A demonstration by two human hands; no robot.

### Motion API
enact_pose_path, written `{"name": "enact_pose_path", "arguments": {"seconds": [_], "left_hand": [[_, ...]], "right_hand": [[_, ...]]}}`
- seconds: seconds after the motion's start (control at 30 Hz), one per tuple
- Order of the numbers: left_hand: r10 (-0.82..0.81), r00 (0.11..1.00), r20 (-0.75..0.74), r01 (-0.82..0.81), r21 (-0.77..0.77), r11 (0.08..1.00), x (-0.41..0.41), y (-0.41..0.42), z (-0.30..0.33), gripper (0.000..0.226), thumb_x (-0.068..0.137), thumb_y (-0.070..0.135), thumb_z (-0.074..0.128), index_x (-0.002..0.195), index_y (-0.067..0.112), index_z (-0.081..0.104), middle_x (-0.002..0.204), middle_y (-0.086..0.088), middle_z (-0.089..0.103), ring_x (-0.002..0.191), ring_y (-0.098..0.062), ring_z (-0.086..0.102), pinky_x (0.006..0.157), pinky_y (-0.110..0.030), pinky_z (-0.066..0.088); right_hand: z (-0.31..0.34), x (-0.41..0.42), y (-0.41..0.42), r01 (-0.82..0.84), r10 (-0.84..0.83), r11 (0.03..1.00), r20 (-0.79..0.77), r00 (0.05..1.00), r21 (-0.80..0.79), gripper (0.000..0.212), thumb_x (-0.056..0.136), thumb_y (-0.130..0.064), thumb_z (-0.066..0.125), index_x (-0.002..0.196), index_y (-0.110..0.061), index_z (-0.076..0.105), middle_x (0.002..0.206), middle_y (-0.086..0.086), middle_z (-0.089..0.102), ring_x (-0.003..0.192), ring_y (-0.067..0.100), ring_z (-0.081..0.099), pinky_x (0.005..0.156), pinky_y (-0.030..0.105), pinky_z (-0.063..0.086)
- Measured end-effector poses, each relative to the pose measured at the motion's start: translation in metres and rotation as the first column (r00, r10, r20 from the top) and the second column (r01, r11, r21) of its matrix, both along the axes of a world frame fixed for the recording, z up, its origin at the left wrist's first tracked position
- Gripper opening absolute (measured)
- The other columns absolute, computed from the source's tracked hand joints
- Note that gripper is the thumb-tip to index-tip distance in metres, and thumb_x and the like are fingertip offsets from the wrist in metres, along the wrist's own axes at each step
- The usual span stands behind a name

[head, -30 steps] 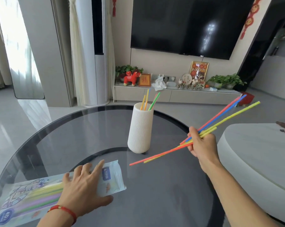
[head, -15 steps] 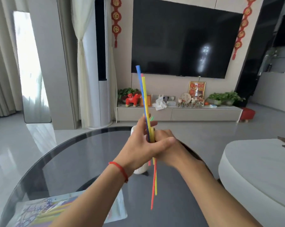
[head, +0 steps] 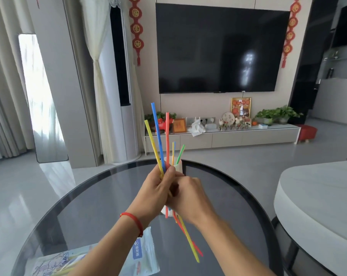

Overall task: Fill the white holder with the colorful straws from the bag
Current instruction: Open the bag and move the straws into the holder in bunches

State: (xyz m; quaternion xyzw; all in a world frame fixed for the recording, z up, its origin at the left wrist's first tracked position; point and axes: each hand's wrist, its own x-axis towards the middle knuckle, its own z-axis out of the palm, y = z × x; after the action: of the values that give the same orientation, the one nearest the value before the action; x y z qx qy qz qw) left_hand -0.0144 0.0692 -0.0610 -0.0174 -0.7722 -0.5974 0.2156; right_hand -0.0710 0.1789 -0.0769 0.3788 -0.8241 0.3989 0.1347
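Note:
Both hands meet over the dark glass table (head: 101, 198). My left hand (head: 156, 188) and my right hand (head: 188, 198) grip a bunch of colorful straws (head: 158, 136): blue, red and yellow ends stick up, while yellow and red ends slant down to the right. The white ribbed holder (head: 179, 164) stands right behind the hands, mostly hidden. An orange, a blue and a green straw rise from it. The straw bag (head: 142, 253) lies flat on the table near the front edge, under my left forearm, with more straws inside.
A white rounded table (head: 316, 198) stands close on the right. Beyond the glass table are grey floor, a low TV cabinet (head: 228, 136) with ornaments and a standing air conditioner (head: 124, 96).
My left hand left the bag and joined the right hand on the straws. The bunch swung from slanting right to nearly upright in front of the holder, and now fans out.

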Motion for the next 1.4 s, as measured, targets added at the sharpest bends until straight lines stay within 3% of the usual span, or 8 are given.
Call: {"name": "enact_pose_path", "arguments": {"seconds": [0.27, 0.47, 0.6, 0.7, 0.8, 0.93, 1.07, 1.4], "left_hand": [[0.022, 0.993, -0.115, -0.002, 0.172, 0.985, -0.007, -0.002, 0.02, 0.039, 0.103, 0.039, 0.043, 0.102, 0.003, 0.058, 0.088, -0.009, 0.074, 0.073, -0.02, 0.067, 0.063, -0.027, 0.056], [0.064, 0.997, -0.031, -0.051, 0.299, 0.953, -0.006, -0.011, 0.003, 0.031, 0.103, 0.043, 0.04, 0.103, 0.014, 0.05, 0.097, -0.012, 0.075, 0.088, -0.034, 0.074, 0.077, -0.065, 0.058], [0.131, 0.991, -0.001, -0.123, 0.348, 0.929, -0.011, -0.024, -0.01, 0.026, 0.105, 0.036, 0.037, 0.099, 0.012, 0.045, 0.075, -0.014, 0.066, 0.077, -0.036, 0.069, 0.078, -0.06, 0.06], [0.175, 0.984, 0.041, -0.179, 0.352, 0.919, -0.013, -0.043, -0.021, 0.025, 0.105, 0.035, 0.039, 0.09, 0.015, 0.042, 0.061, -0.003, 0.045, 0.055, -0.022, 0.047, 0.06, -0.042, 0.057], [0.149, 0.983, 0.11, -0.179, 0.346, 0.921, -0.005, -0.055, -0.035, 0.03, 0.103, 0.037, 0.043, 0.078, 0.022, 0.032, 0.058, 0.003, 0.026, 0.049, -0.016, 0.024, 0.045, -0.029, 0.033], [0.151, 0.978, 0.141, -0.195, 0.385, 0.902, 0.016, -0.072, -0.053, 0.014, 0.101, 0.026, 0.048, 0.091, 0.018, 0.042, 0.057, 0.004, 0.025, 0.05, -0.015, 0.021, 0.046, -0.027, 0.027], [0.118, 0.991, 0.066, -0.135, 0.408, 0.903, 0.029, -0.075, -0.051, 0.014, 0.103, 0.021, 0.048, 0.093, 0.012, 0.049, 0.06, 0.001, 0.026, 0.052, -0.017, 0.023, 0.051, -0.031, 0.026], [-0.085, 0.983, 0.164, 0.063, 0.133, 0.989, 0.015, -0.015, -0.027, 0.029, 0.104, 0.031, 0.043, 0.103, 0.006, 0.058, 0.083, -0.017, 0.067, 0.065, -0.031, 0.064, 0.068, -0.049, 0.057]], "right_hand": [[0.009, -0.006, 0.002, -0.103, 0.124, 0.971, 0.082, 0.989, -0.217, 0.013, 0.078, -0.034, 0.084, 0.077, -0.037, 0.071, 0.066, -0.021, 0.067, 0.059, -0.001, 0.059, 0.056, 0.006, 0.039], [-0.022, -0.01, 0.013, -0.104, 0.16, 0.957, 0.191, 0.969, -0.272, 0.016, 0.083, -0.026, 0.089, 0.098, -0.026, 0.082, 0.069, -0.017, 0.066, 0.056, 0.003, 0.055, 0.058, 0.012, 0.043], [-0.036, 0.006, 0.024, 0.099, -0.102, 0.989, -0.023, 0.994, -0.108, 0.014, 0.089, -0.024, 0.08, 0.1, -0.024, 0.072, 0.089, -0.011, 0.06, 0.063, -0.004, 0.048, 0.066, 0.026, 0.045], [-0.066, 0.041, 0.019, -0.15, 0.151, 0.973, 0.01, 0.988, 0.177, 0.014, 0.09, -0.046, 0.066, 0.092, -0.032, 0.063, 0.079, -0.018, 0.058, 0.064, -0.006, 0.051, 0.063, 0.027, 0.046], [-0.092, 0.061, 0.007, -0.465, 0.376, 0.72, 0.274, 0.885, 0.515, 0.026, 0.089, -0.053, 0.071, 0.11, -0.037, 0.068, 0.104, -0.017, 0.061, 0.078, -0.005, 0.052, 0.074, 0.029, 0.042], [-0.104, 0.072, -0.004, -0.489, 0.401, 0.603, 0.291, 0.869, 0.63, 0.019, 0.092, -0.033, 0.077, 0.108, -0.023, 0.072, 0.117, -0.003, 0.058, 0.116, 0.017, 0.05, 0.092, 0.036, 0.045], [-0.092, 0.068, 0.011, -0.421, 0.343, 0.601, 0.257, 0.904, 0.679, 0.013, 0.1, -0.035, 0.065, 0.106, -0.024, 0.069, 0.106, -0.001, 0.063, 0.1, 0.016, 0.045, 0.078, 0.02, 0.033], [0.018, -0.003, 0.049, -0.127, 0.152, 0.988, 0.402, 0.903, -0.089, 0.028, 0.074, -0.02, 0.095, 0.086, -0.019, 0.07, 0.07, 0.006, 0.077, 0.048, 0.014, 0.06, 0.041, 0.018, 0.041]]}}
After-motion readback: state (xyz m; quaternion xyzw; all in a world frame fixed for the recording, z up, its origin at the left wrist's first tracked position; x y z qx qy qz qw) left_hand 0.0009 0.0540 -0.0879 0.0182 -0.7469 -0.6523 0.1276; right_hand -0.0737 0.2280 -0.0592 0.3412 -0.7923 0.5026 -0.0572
